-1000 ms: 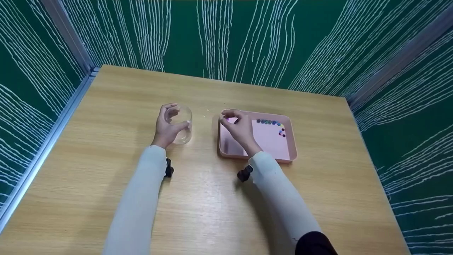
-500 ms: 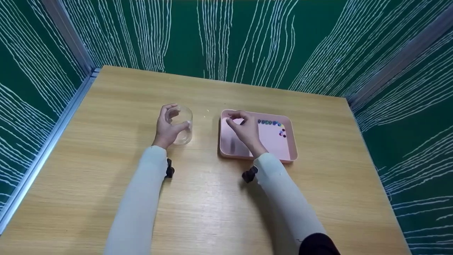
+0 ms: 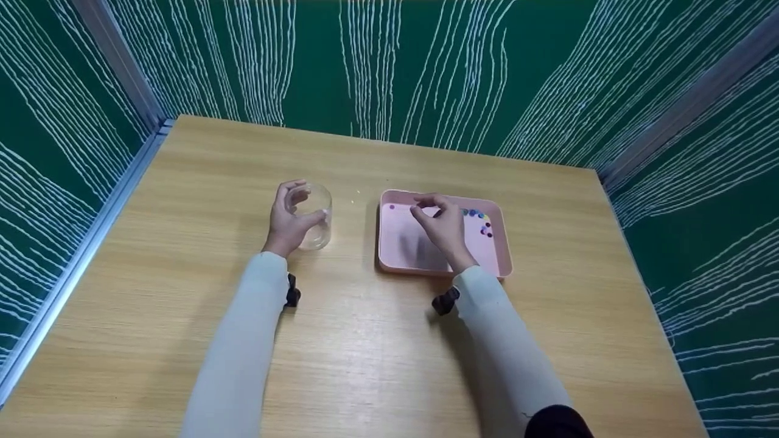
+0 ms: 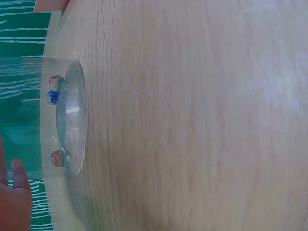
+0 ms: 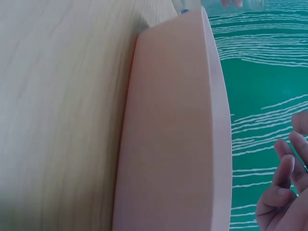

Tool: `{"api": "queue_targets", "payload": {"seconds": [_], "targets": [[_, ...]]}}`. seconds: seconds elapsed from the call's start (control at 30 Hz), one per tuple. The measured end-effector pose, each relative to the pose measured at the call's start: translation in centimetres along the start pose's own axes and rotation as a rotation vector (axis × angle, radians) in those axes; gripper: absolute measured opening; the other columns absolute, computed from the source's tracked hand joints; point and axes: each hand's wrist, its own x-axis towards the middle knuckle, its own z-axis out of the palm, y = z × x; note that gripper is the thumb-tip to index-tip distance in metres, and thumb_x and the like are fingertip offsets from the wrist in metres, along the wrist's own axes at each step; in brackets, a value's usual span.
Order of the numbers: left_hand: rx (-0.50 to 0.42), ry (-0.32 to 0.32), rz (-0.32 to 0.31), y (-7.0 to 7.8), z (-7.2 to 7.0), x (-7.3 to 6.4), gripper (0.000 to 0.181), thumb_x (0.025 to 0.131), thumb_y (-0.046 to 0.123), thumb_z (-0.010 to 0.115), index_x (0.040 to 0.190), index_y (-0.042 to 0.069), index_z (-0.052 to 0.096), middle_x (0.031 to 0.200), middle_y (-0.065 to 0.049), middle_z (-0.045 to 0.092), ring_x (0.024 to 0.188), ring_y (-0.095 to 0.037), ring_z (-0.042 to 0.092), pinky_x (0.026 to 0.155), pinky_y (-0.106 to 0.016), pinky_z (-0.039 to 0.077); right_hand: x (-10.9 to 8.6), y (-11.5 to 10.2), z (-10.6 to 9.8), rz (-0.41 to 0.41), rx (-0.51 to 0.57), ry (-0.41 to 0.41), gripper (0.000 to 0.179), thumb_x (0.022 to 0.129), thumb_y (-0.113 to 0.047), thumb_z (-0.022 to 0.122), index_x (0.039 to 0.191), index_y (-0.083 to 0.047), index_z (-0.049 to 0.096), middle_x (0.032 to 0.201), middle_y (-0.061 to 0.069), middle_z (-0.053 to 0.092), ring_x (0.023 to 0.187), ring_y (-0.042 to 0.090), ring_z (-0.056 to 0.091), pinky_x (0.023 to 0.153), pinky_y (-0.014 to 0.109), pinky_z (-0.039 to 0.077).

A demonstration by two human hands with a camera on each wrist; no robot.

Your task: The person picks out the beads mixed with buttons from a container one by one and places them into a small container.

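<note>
The left hand (image 3: 291, 219), left of centre in the head view, curls its thumb and fingers round a clear jar (image 3: 321, 198) standing on the table (image 3: 353, 340). The right hand (image 3: 443, 226) hangs over a pink tray (image 3: 405, 234) right of centre, fingers loosely bent, thumb and forefinger tips slightly apart.

Only the left wrist view makes the jar's contents plain: 3 marbles (image 4: 58, 159) lie at its bottom, 2 close together above and 1 lower in that frame. The right wrist view mostly shows the tray's outer wall, with part of the jar at the top edge.

The tray's inside shows only in the head view: coloured balls (image 3: 473, 213) run along its upper right edge and corner, and 1 pinkish ball (image 3: 392, 207) sits in its upper left corner. The right hand hides part of the row.
</note>
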Motion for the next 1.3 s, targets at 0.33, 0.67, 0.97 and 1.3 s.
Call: {"api": "queue_targets", "payload": {"seconds": [0.33, 0.67, 0.97, 1.3], "targets": [[-0.024, -0.011, 0.007, 0.0, 0.0, -0.1, 0.064, 0.067, 0.009, 0.073, 0.121, 0.01, 0.037, 0.125, -0.02, 0.042, 0.114, -0.026, 0.039, 0.1, -0.051, 0.021, 0.0, 1.0, -1.1, 0.02, 0.045, 0.015, 0.03, 0.076, -0.037, 0.065, 0.099, -0.018, 0.065, 0.092, -0.008, 0.061, 0.093, 0.022, 0.053, 0.075, 0.03, 0.04], [-0.006, 0.002, 0.015, -0.2, 0.0, 0.0, 0.065, 0.066, 0.008, 0.073, 0.12, 0.01, 0.038, 0.123, -0.02, 0.043, 0.113, -0.025, 0.041, 0.1, -0.049, 0.024, 0.1, 2.0, -2.3, 0.063, 0.016, 0.043, 0.026, 0.076, -0.033, 0.066, 0.099, -0.021, 0.065, 0.091, -0.008, 0.06, 0.093, 0.022, 0.052, 0.075, 0.03, 0.04], [-0.019, -0.003, 0.029, -0.2, 0.0, 0.0, 0.066, 0.066, 0.008, 0.073, 0.121, 0.005, 0.037, 0.122, -0.018, 0.045, 0.115, -0.031, 0.039, 0.1, -0.051, 0.022, 0.0, 2.9, -3.7, 0.091, -0.036, 0.066, 0.025, 0.075, -0.036, 0.066, 0.099, -0.027, 0.065, 0.092, -0.011, 0.06, 0.092, 0.02, 0.05, 0.076, 0.03, 0.04], [-0.028, -0.012, 0.016, 0.0, 0.0, 0.0, 0.065, 0.067, 0.008, 0.072, 0.122, 0.008, 0.037, 0.124, -0.019, 0.042, 0.114, -0.027, 0.038, 0.102, -0.049, 0.021, 0.2, 3.7, -5.3, 0.034, -0.199, 0.062, 0.031, 0.072, -0.052, 0.062, 0.095, -0.031, 0.067, 0.09, -0.017, 0.058, 0.097, 0.017, 0.045, 0.081, 0.033, 0.034]]}}
